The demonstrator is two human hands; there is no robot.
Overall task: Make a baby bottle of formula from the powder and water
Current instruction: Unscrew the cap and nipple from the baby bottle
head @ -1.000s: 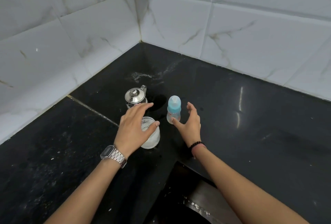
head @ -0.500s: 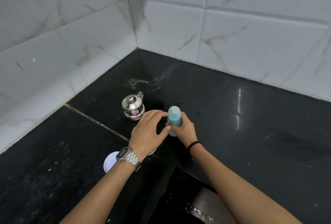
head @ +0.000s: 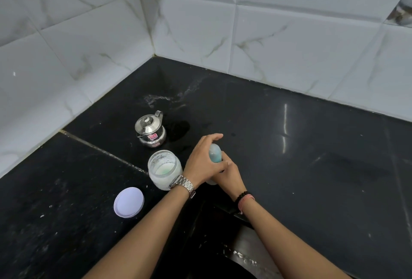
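A baby bottle [head: 215, 153] with a blue cap stands on the black counter [head: 312, 167], mostly hidden between my hands. My right hand [head: 229, 172] grips its body from the near side. My left hand [head: 204, 160] curls over its blue cap from the left. Just left of them stands an open glass jar of white powder [head: 164, 167] with something green inside. Its white lid [head: 128, 202] lies flat on the counter further left. A small steel kettle [head: 151, 130] with its lid on stands behind the jar.
White marble-look tiled walls [head: 289, 33] meet in a corner behind the counter. A dark sink basin [head: 234, 256] opens at the bottom edge between my forearms. A dried splash mark [head: 160, 98] marks the counter near the corner.
My left hand left the jar and moved onto the bottle's cap. My right hand closed round the bottle. The jar's lid now lies on the counter to the left.
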